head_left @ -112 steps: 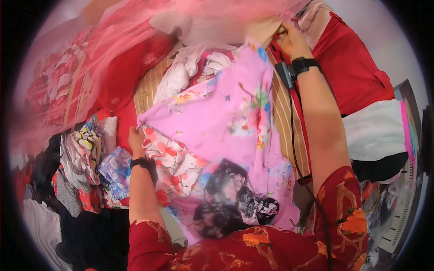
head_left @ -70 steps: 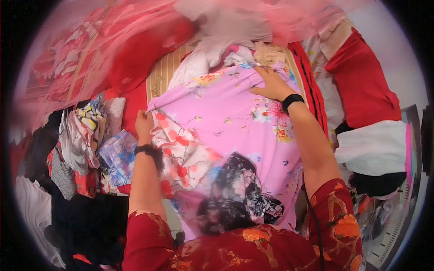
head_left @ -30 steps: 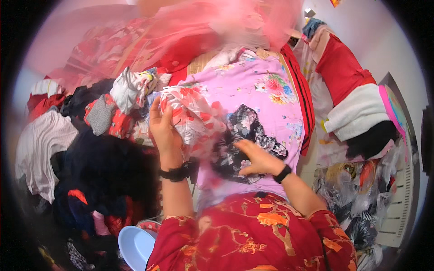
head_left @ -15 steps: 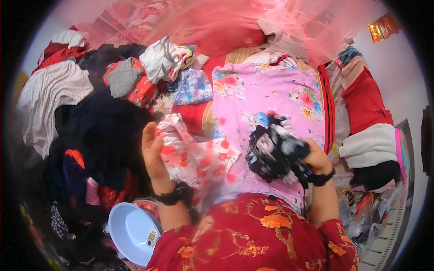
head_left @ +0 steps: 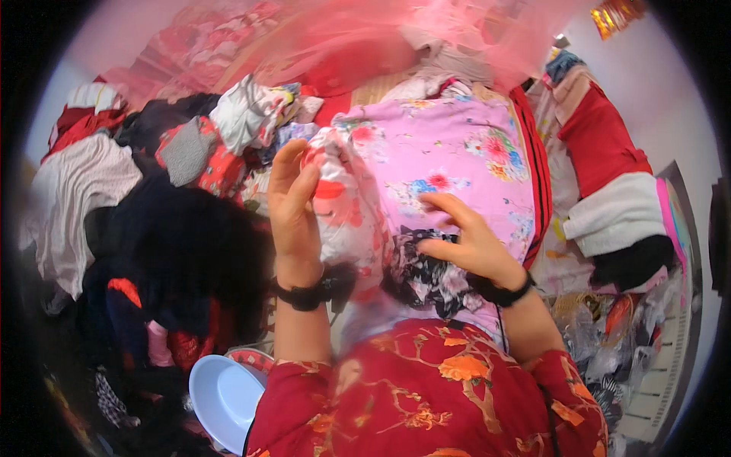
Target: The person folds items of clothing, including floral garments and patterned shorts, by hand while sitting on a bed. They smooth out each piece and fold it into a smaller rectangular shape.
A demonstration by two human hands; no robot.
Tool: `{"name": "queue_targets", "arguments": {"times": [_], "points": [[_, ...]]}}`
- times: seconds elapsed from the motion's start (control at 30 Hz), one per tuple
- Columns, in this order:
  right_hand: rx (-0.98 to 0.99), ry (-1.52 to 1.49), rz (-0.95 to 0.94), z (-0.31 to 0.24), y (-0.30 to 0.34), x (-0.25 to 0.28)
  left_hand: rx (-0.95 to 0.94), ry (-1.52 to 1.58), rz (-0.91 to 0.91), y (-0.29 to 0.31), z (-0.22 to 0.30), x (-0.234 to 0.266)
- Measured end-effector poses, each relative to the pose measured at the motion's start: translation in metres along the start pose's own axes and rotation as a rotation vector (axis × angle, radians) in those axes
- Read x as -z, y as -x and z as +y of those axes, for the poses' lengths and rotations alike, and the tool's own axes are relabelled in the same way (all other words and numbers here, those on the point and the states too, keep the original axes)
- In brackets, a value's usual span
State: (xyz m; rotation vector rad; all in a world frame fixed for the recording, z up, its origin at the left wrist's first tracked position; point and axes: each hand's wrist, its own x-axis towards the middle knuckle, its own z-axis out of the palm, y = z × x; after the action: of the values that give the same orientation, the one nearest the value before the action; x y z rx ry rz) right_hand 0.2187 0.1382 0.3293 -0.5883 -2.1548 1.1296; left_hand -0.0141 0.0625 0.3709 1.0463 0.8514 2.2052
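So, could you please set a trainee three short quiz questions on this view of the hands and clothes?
1. Which hand is nearer the black floral cloth?
2. What does that cloth lie on: (a) the pink floral cloth, (b) a wooden stool, (c) a glass tray?
3. True or false: the light-blue basin is at the picture's lower left.

Key: 1. The right hand. 2. (a). 3. True.
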Motion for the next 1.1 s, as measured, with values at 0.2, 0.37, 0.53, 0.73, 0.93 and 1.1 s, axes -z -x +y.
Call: {"name": "queue_targets", "arguments": {"times": [0.2, 0.37, 0.53, 0.73, 0.93, 1.1], "points": [[-0.006, -0.189, 0.089, 0.051, -0.053, 0.001, 0.0, 0.086, -0.172, -0.033, -0.014, -0.053], [0.095, -0.461, 0.434, 0.032, -0.071, 0.062, -0.101, -0.097, -0.246, -0.072, -0.012, -0.036], [0.158, -0.505, 0.596, 0.002, -0.075, 0.111, -0.04, -0.355, -0.279, -0.086, -0.029, -0.011], [0.25, -0.259, 0.553, -0.017, -0.073, 0.145, 0.035, -0.751, -0.51, -0.065, -0.049, -0.027], [0.323, 0.028, 0.556, -0.043, -0.079, 0.181, 0.387, -0.809, -0.706, -0.06, -0.069, -0.005], [0.384, -0.041, 0.598, -0.046, -0.087, 0.206, 0.329, -0.888, -0.734, -0.051, -0.086, 0.012]]}}
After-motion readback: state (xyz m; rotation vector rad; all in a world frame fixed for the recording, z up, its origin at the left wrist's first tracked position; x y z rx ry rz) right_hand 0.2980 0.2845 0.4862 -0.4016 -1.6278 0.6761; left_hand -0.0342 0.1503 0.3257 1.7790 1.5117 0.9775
